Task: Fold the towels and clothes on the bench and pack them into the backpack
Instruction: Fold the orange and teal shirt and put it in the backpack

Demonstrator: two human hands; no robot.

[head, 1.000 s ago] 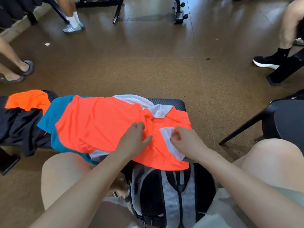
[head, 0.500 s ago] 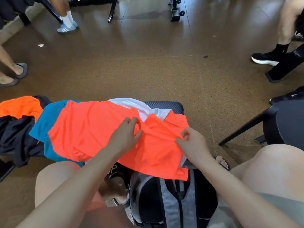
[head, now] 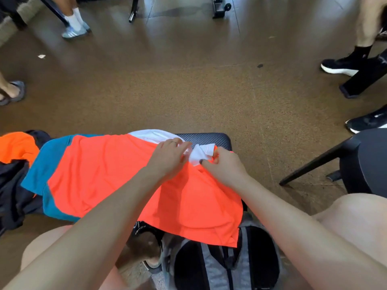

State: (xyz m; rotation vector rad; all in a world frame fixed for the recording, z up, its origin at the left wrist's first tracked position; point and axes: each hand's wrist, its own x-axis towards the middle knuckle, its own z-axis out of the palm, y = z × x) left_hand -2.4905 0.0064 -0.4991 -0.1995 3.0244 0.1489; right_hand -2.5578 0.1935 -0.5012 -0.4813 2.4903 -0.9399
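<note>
Orange shirt (head: 129,178): left hand (head: 167,159) and right hand (head: 225,167) pinch its white collar (head: 201,153).

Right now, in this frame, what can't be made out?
- Backpack, head view: top hidden by the orange shirt, bottom cut by the frame edge; open or closed unclear.
- Dark clothes: cut off at the left edge.
- White collar: partly covered by left hand and right hand.

Gym floor — speckled rubber flooring (head: 188,97), black padded bench (head: 207,138), metal equipment frame with a wheel (head: 219,7) at the far edge, people in trainers (head: 74,31) and shorts standing around.
</note>
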